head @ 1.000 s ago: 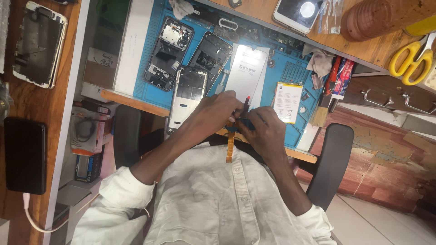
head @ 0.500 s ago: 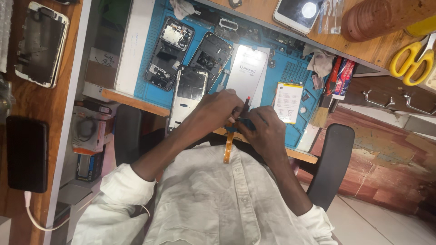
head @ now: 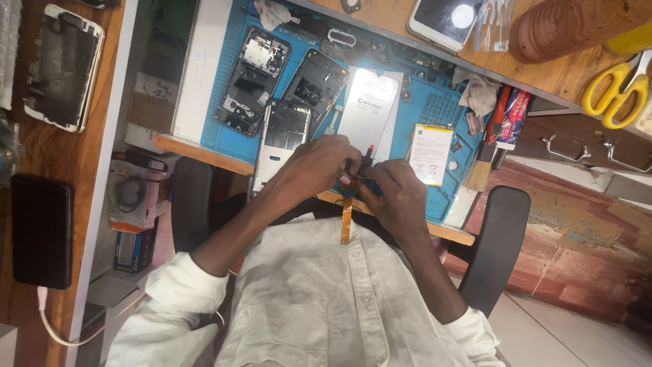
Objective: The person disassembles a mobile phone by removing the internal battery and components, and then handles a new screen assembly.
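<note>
My left hand (head: 316, 166) and my right hand (head: 397, 194) meet at the near edge of a blue work mat (head: 435, 112). Between the fingertips they pinch a small part from which an orange flex cable (head: 346, 224) hangs down over my white shirt. A thin dark tool with a red tip (head: 367, 158) sticks up between the two hands; which hand grips it I cannot tell. Just beyond my left hand lies an opened phone frame (head: 285, 136), and a white panel (head: 370, 102) lies beyond the fingertips.
Two more opened phone bodies (head: 251, 81) (head: 316, 85), a white battery (head: 431, 153) and a brush (head: 483, 166) lie on the mat. Yellow scissors (head: 614, 92) and a phone (head: 445, 20) sit on the wooden top. A black phone (head: 41, 231) and a cracked one (head: 64, 68) lie left. A chair back (head: 496, 245) stands right.
Both hands stay together at the mat's edge with only small finger movements. The orange flex cable has swung slightly as it hangs.
</note>
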